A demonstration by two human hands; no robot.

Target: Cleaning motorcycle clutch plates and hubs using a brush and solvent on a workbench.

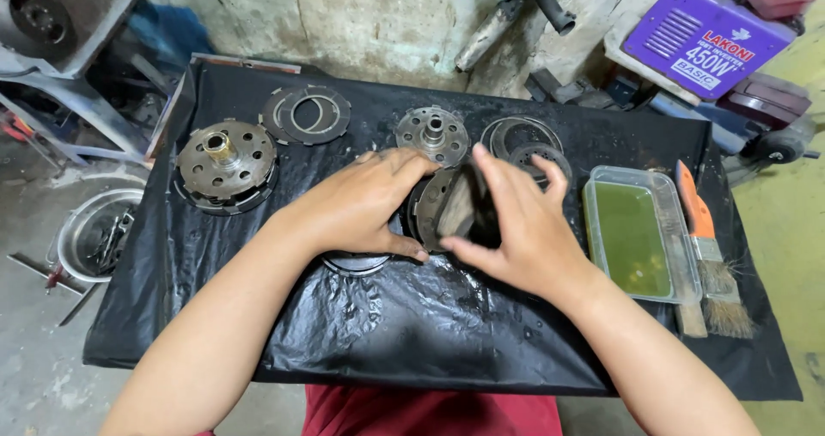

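Note:
My left hand (357, 202) and my right hand (520, 221) both grip a stack of round clutch plates (436, 206), held on edge over the black plastic sheet (404, 316). A worn dark friction disc faces me between the thumbs. Under my left hand a flat metal ring (354, 265) lies on the sheet, partly hidden. A round metal hub with holes (432, 134) sits just beyond my fingers.
A toothed drum with a brass centre (226, 164) lies at the left, flat rings (307, 115) behind it, thin rings (521, 140) at the right. A clear tray of green liquid (634, 237) and a paintbrush (710, 251) stand on the right. A metal bowl (96, 234) sits on the floor.

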